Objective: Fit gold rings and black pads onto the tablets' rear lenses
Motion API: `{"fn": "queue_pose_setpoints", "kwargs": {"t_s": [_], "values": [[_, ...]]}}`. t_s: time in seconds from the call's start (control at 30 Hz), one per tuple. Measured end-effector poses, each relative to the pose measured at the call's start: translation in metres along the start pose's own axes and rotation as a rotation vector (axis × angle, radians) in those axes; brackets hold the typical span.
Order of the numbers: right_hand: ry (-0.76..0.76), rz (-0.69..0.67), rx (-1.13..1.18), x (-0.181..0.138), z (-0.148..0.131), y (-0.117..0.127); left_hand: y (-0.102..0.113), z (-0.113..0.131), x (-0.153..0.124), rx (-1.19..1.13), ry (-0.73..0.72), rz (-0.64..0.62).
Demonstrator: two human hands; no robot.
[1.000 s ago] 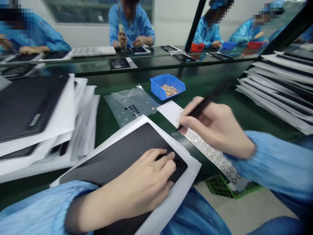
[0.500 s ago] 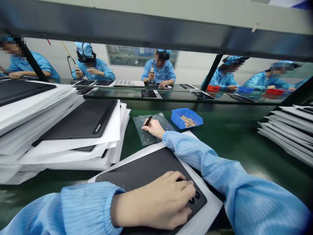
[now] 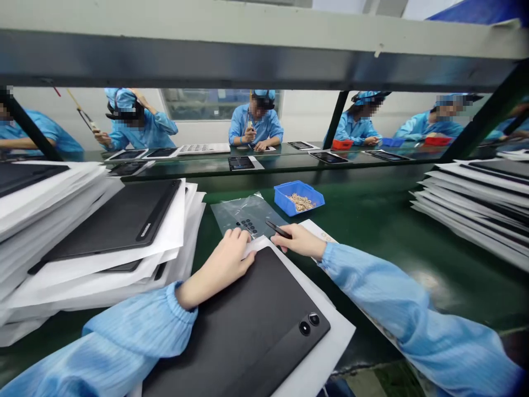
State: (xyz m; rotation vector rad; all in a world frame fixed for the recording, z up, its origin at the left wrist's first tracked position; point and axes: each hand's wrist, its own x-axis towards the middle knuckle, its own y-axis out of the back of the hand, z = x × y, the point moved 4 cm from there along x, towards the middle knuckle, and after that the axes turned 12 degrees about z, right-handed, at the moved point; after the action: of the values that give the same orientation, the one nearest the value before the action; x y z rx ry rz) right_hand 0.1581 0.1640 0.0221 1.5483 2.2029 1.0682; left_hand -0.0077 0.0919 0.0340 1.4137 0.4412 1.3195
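A black tablet [image 3: 256, 320] lies back up in front of me on a white sheet [image 3: 330, 358], two round camera lenses near its right corner. My left hand [image 3: 227, 262] rests at the tablet's far edge, fingers bent together over the near edge of a clear plastic sheet [image 3: 231, 212]. What its fingertips grip, if anything, is hidden. Several small black rings [image 3: 248, 225] show on the plastic. In my right hand [image 3: 303, 241] is a pair of black tweezers [image 3: 279, 229], the tips pointing left toward those rings.
A blue bin [image 3: 300, 198] with small tan pieces stands beyond my right hand. Tablets interleaved with white sheets are stacked at left [image 3: 115, 220] and right [image 3: 475, 204]. A shelf [image 3: 248, 55] spans overhead. Several co-workers in blue sit across the bench.
My left hand has moved from the tablet's camera corner to its far edge, uncovering the lenses. My right hand, with the tweezers, has come back rightward off the plastic sheet. The view has shifted.
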Motion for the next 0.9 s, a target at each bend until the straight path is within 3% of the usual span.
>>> {"fn": "queue_pose_setpoints", "kwargs": {"t_s": [0.1, 0.3, 0.53, 0.73, 0.9], "values": [[-0.036, -0.018, 0.060, -0.005, 0.007, -0.009, -0.007, -0.011, 0.002, -0.055, 0.107, -0.034], [-0.046, 0.050, 0.148, -0.006, 0.012, -0.014, -0.007, -0.009, -0.001, -0.154, 0.202, -0.073], [-0.067, 0.063, 0.189, -0.007, 0.017, -0.020, -0.004, -0.009, -0.001, -0.185, 0.240, -0.113], [-0.003, 0.174, 0.321, -0.014, -0.001, -0.011, 0.004, 0.000, 0.003, -0.226, 0.220, -0.082], [-0.069, 0.011, 0.632, -0.024, -0.018, -0.012, 0.014, 0.007, 0.003, -0.235, 0.210, -0.120]]}}
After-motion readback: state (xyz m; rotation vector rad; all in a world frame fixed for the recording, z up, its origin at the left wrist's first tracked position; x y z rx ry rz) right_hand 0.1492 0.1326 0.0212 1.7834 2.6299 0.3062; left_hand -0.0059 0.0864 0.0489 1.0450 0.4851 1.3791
